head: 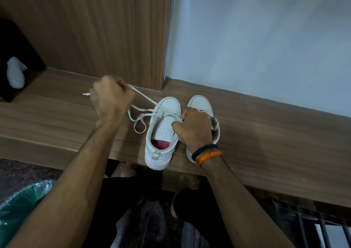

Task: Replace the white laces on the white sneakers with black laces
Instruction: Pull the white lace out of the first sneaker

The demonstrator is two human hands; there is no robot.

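Observation:
Two white sneakers stand side by side on a wooden shelf point(266, 126), toes pointing away from me. The left sneaker point(161, 134) has a pink insole and a loosened white lace point(141, 115) trailing off to its left. My left hand point(111, 97) grips that lace and holds it taut up and to the left, its tip poking out past my fist. My right hand point(193, 128) pinches the lace at the left sneaker's eyelets and covers much of the right sneaker point(201, 103). No black laces are in view.
A wooden panel point(95, 29) rises behind the shelf, next to a pale wall point(266, 39). A dark object with a white bundle point(16, 73) sits at the far left. Below are a green-bagged bin point(20, 206), my feet and a metal rack point(303, 221).

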